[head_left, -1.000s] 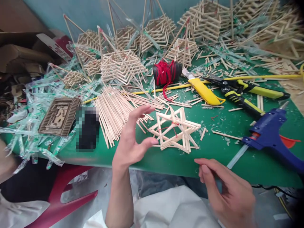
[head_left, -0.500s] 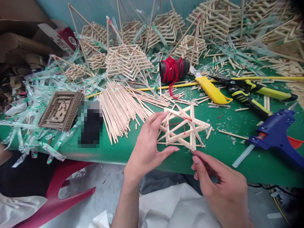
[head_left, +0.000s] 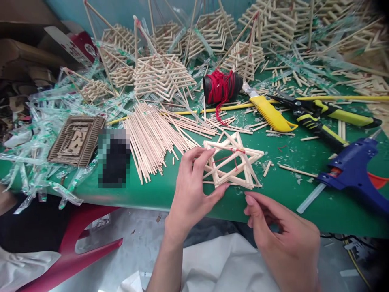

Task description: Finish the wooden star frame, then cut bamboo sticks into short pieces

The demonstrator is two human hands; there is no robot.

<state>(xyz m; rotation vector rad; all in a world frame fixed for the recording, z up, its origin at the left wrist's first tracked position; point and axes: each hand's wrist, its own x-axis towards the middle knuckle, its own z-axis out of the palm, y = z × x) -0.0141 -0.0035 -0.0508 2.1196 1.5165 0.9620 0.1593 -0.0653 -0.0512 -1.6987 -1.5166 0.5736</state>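
Note:
A small star-shaped frame of pale wooden sticks (head_left: 232, 162), with red thread across it, stands on the green table near its front edge. My left hand (head_left: 194, 186) grips its left side between thumb and fingers. Just right of and below the frame, my right hand (head_left: 278, 233) is closed, thumb pressed to the fingertips; whatever it may hold is too small to make out. Behind the frame lies a spool of red thread (head_left: 221, 87). A fan of long thin sticks (head_left: 152, 140) spreads to the left.
Yellow cutter (head_left: 269, 111), pliers (head_left: 319, 117) and a blue glue gun (head_left: 349, 168) lie at right. Stacked stick structures (head_left: 164, 77) line the back. A cardboard piece (head_left: 77, 140), plastic wrappers (head_left: 33, 134) and a blurred dark object (head_left: 114, 160) are at left. A red chair (head_left: 82, 243) stands below.
The star-shaped frame has turned and tilted a little in my left hand, whose thumb now rests against its lower edge. My right fingertips are now apart from the frame.

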